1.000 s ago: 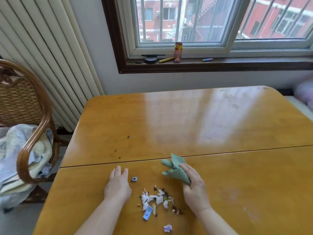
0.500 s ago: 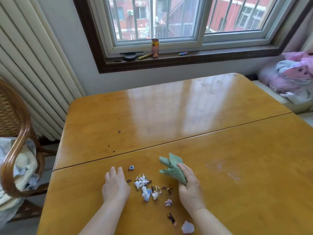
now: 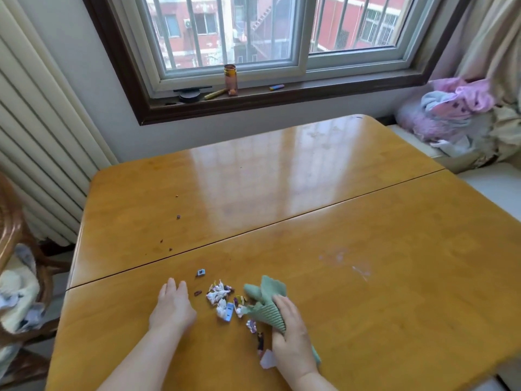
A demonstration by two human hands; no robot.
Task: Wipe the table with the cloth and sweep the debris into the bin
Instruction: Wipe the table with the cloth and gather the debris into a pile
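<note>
A green ribbed cloth (image 3: 263, 301) lies bunched on the wooden table (image 3: 366, 235), and my right hand (image 3: 291, 340) grips it near the front edge. A small heap of debris (image 3: 222, 301), white paper scraps, a blue wrapper and dark bits, sits between my hands. My left hand (image 3: 172, 306) rests flat on the table just left of the heap, fingers straight. A small blue-grey piece (image 3: 200, 272) lies just beyond the heap. A few dark crumbs (image 3: 178, 217) are scattered farther back on the left. No bin is in view.
A wicker chair (image 3: 17, 277) with bundled cloths stands off the table's left side. A heap of pink and white fabric (image 3: 456, 114) lies on a seat at the right. The windowsill holds an orange bottle (image 3: 230, 79) and small items. A seam crosses the tabletop.
My right hand has drawn the cloth back toward me and leftward against the heap. The debris is pushed closer together. My left hand stays flat beside it. The view has turned right.
</note>
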